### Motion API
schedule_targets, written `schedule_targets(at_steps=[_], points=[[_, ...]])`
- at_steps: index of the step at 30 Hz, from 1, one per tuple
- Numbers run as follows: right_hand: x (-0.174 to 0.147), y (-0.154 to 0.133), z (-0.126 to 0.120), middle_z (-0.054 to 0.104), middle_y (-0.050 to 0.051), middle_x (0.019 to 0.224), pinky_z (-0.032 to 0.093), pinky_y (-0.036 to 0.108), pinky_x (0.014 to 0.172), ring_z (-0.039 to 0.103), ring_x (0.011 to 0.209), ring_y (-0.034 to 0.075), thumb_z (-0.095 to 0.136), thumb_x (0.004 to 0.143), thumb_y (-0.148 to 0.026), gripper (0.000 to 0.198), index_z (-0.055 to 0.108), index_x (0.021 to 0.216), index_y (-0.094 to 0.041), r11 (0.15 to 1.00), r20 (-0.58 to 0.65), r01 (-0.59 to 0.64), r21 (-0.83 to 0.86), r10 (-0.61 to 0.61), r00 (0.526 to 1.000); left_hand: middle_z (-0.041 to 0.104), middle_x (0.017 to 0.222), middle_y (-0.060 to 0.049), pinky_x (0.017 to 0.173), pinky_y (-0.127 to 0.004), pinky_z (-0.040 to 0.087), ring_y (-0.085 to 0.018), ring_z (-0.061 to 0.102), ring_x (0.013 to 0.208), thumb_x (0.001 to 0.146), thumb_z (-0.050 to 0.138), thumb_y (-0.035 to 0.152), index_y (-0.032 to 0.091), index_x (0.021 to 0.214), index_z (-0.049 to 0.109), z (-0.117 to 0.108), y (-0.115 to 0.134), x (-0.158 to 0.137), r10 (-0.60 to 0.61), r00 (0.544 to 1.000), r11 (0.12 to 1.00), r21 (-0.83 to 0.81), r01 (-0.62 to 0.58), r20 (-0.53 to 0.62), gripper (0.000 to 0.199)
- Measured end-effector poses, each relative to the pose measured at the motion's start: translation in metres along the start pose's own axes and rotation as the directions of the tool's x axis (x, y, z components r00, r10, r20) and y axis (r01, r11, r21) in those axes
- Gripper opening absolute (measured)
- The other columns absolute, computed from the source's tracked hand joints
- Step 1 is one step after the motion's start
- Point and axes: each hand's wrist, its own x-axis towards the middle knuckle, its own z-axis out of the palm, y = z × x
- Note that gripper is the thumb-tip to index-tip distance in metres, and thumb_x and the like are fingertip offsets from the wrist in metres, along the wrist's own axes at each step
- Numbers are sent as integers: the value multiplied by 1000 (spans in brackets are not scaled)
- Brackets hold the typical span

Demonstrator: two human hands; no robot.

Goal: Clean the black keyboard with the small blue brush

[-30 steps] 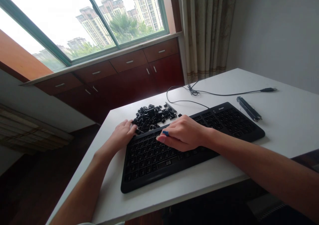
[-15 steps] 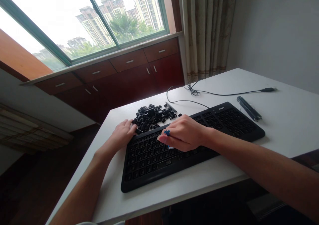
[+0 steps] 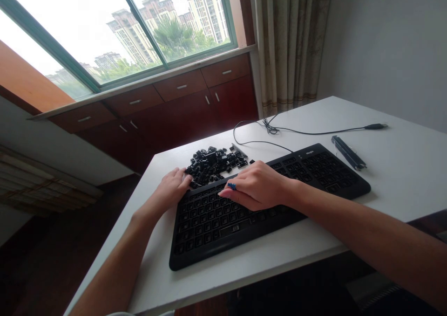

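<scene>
One small blue object (image 3: 231, 186) is pinched by the right hand (image 3: 256, 186) above the black keyboard (image 3: 206, 234), which is laid on the white table (image 3: 401, 176). Apart from the right one, the left hand (image 3: 172, 185) is placed beside the heap of black keycaps (image 3: 209, 163), near the keyboard's far left corner; whether anything is gripped there cannot be told.

The left forearm (image 3: 127, 246) reaches forward, the left wrist (image 3: 141, 216) bent slightly inward; the left hand (image 3: 171, 185) rests back upward, thumb apart from fingers. The right forearm (image 3: 352, 225) slants across; the right hand (image 3: 258, 185) is closed, fingers curled, thumb pointing leftward.
</scene>
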Motion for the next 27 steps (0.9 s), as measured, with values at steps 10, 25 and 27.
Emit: schedule_targets(at_steps=[10, 25, 27], points=[[-1, 0, -3, 60, -1, 61, 30, 23, 55, 51, 56, 7, 32, 104, -43, 50, 61, 73, -17, 996, 52, 0, 89, -5, 999, 51, 143, -20, 115, -50, 31, -36, 38, 140, 96, 32, 31, 7, 130, 56, -5, 3, 0, -31, 999, 999, -27, 31, 21, 48], [0, 0, -1, 54, -3, 56, 25, 24, 52, 43, 50, 7, 35, 104, -44, 49, 55, 68, -17, 1000, 4, 5, -12, -5, 1000, 53, 141, -20, 113, -54, 32, -36, 40, 138, 94, 36, 25, 10, 125, 60, -6, 3, -2, 8, 1000, 1000, -11, -8, 5, 42], [1, 0, -1, 54, -3, 56, 25, 24, 52, 43, 50, 7, 34, 103, -44, 49, 55, 68, -17, 1000, 4, 5, -15, -5, 1000, 53, 141, -19, 113, -54, 32, -36, 40, 138, 94, 36, 25, 10, 124, 60, -9, 3, -1, 8, 1000, 1000, -9, -8, 25, 41]])
